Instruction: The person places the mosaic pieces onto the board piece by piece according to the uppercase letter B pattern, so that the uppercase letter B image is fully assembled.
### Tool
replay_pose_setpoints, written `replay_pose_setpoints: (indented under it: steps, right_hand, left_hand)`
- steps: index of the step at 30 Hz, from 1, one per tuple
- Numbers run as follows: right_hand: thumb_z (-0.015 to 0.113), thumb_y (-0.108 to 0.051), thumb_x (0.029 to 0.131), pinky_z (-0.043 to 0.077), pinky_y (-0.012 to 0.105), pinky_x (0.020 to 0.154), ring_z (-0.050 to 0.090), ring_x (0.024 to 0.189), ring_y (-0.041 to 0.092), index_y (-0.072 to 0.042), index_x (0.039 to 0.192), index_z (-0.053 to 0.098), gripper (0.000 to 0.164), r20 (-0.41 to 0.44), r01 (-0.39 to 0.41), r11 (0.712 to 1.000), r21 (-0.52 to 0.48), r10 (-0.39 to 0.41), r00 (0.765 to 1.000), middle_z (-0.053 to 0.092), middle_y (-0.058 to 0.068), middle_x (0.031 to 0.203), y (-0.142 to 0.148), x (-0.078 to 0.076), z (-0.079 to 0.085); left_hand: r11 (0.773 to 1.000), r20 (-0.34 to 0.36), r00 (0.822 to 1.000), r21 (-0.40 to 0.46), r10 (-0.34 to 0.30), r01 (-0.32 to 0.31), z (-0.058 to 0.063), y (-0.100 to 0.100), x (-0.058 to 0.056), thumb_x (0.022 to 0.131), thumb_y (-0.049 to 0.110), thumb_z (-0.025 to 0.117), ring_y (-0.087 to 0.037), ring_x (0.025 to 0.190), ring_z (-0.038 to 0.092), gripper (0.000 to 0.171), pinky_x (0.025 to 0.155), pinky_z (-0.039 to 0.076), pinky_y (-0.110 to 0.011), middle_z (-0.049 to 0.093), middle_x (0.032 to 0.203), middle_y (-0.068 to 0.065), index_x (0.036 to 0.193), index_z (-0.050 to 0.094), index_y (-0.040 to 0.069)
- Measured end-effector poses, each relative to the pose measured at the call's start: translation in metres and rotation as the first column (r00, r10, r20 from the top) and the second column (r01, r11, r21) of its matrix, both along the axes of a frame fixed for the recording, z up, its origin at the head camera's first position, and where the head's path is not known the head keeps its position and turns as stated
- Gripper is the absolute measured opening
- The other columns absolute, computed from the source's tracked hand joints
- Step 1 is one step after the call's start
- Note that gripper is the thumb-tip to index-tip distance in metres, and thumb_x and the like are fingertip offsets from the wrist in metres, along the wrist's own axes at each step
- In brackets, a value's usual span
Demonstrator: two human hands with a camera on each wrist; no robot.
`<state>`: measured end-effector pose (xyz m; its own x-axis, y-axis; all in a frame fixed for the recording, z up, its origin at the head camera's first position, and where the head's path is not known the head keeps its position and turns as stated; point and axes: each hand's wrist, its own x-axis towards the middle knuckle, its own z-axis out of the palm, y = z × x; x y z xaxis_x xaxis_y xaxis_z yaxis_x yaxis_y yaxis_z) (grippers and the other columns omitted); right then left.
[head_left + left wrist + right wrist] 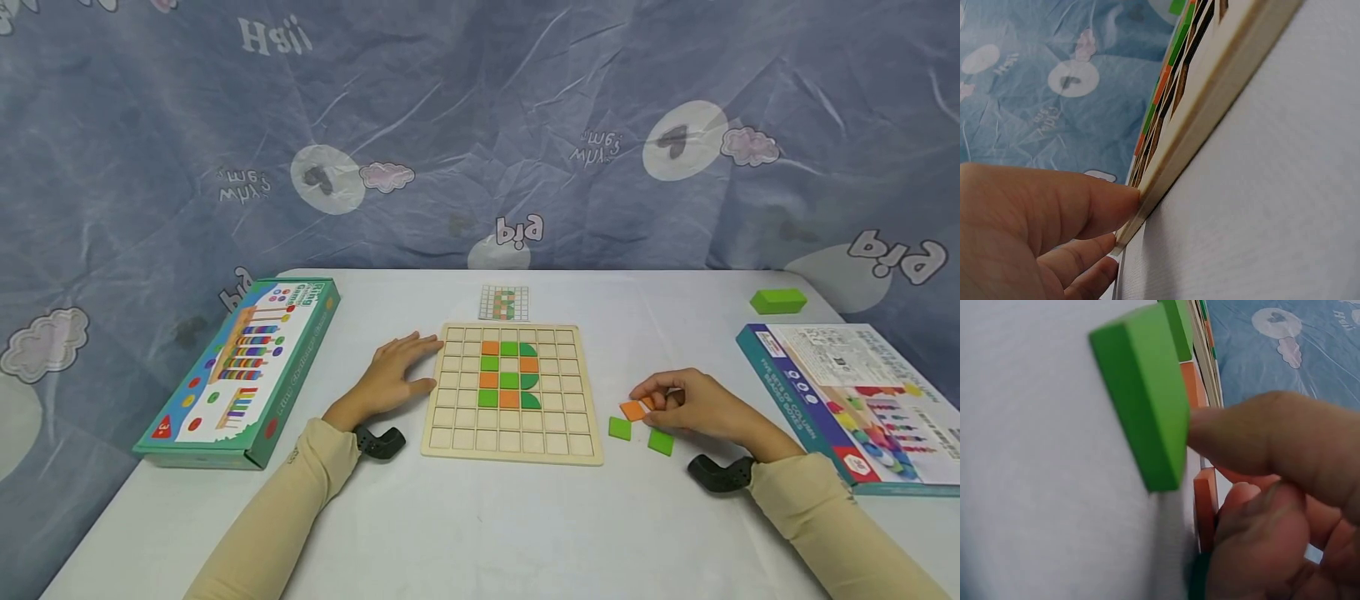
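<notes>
My left hand (393, 367) is spread beside the wooden grid board (459, 440), fingertips at its left edge; the thumb (1107, 203) meets the rim in the left wrist view. Green and orange squares and dark green rounded pieces (529, 350) fill part of the grid. My right hand (693, 402) bends its fingers low over an orange tile (632, 411) and a second orange tile (648, 402); I cannot tell whether it pinches one. Close by lie a green tile (619, 428) and another green tile (661, 442). The right wrist view shows a green tile (1147, 400) before the thumb.
Behind the board lies a small pattern card (504, 302). A boxed toy (247, 367) is at the left, another box (862, 400) at the right, with a green block (778, 301) behind it. A patterned cloth (480, 133) hangs at the back of the white table (480, 525).
</notes>
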<state>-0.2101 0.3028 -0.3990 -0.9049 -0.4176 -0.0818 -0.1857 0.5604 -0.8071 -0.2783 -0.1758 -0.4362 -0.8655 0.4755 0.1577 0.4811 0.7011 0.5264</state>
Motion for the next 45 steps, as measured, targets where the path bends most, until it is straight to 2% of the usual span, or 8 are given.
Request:
replay_pose_setpoints:
  steps: [8, 26, 33, 36, 42, 45]
  right_hand:
    - [0.082, -0.002, 0.09, 0.042, 0.022, 0.053, 0.048, 0.062, 0.007, 0.006, 0.118, 0.076, 0.029, -0.025, 0.023, 0.999, 0.049, -0.022, 0.999, 0.058, -0.001, 0.083, 0.0, 0.001, 0.0]
    - [0.083, -0.008, 0.093, 0.046, 0.024, 0.05, 0.051, 0.059, 0.009, 0.001, 0.113, 0.076, 0.023, -0.035, 0.072, 0.995, 0.064, -0.069, 0.997, 0.055, 0.003, 0.084, -0.005, 0.002, 0.003]
    - [0.081, -0.005, 0.093, 0.049, 0.025, 0.052, 0.056, 0.068, 0.01, 0.002, 0.111, 0.075, 0.021, -0.086, 0.087, 0.994, 0.066, -0.082, 0.993, 0.064, 0.003, 0.091, -0.01, 0.006, 0.005]
    - [0.079, -0.004, 0.094, 0.054, 0.027, 0.054, 0.059, 0.072, 0.011, 0.004, 0.115, 0.072, 0.023, -0.09, 0.091, 0.995, 0.042, -0.087, 0.992, 0.069, 0.005, 0.095, -0.013, 0.007, 0.006]
    - [0.072, 0.001, 0.099, 0.056, 0.029, 0.057, 0.062, 0.066, 0.013, 0.011, 0.126, 0.063, 0.031, 0.0, 0.101, 0.99, -0.098, -0.102, 0.995, 0.078, 0.014, 0.098, -0.022, 0.008, 0.009]
    - [0.071, 0.0, 0.1, 0.057, 0.029, 0.058, 0.064, 0.068, 0.013, 0.013, 0.129, 0.061, 0.034, 0.046, 0.117, 0.979, -0.166, -0.111, 0.993, 0.079, 0.015, 0.098, -0.028, 0.009, 0.011]
  left_hand:
    - [1.0, -0.001, 1.0, -0.003, 0.0, 0.0, 0.0, 0.0, 0.0, 0.096, 0.024, 0.068, -0.043, 0.161, 0.029, 0.067, 0.129, 0.015, -0.067, 0.048, 0.166, -0.017, 0.158, 0.054, 0.005]
    - [1.0, 0.002, 1.0, 0.003, -0.003, 0.003, -0.001, 0.001, 0.0, 0.095, 0.024, 0.069, -0.042, 0.162, 0.027, 0.069, 0.129, 0.013, -0.065, 0.046, 0.167, -0.017, 0.159, 0.053, 0.005]
    - [1.0, 0.006, 1.0, 0.005, 0.0, 0.0, 0.0, 0.001, 0.0, 0.094, 0.025, 0.069, -0.042, 0.162, 0.027, 0.07, 0.13, 0.013, -0.065, 0.046, 0.168, -0.016, 0.159, 0.053, 0.006]
    - [1.0, 0.005, 1.0, 0.003, 0.002, -0.002, 0.001, 0.001, 0.001, 0.094, 0.025, 0.069, -0.041, 0.162, 0.027, 0.07, 0.13, 0.013, -0.064, 0.046, 0.168, -0.016, 0.159, 0.054, 0.006]
    - [1.0, 0.006, 1.0, 0.004, 0.003, -0.003, 0.001, 0.001, 0.001, 0.093, 0.025, 0.069, -0.041, 0.162, 0.027, 0.07, 0.13, 0.013, -0.064, 0.046, 0.168, -0.016, 0.159, 0.054, 0.006]
    - [1.0, 0.007, 1.0, 0.004, 0.002, -0.002, 0.0, 0.001, 0.001, 0.093, 0.025, 0.069, -0.041, 0.162, 0.027, 0.07, 0.129, 0.013, -0.064, 0.046, 0.168, -0.016, 0.159, 0.054, 0.006]
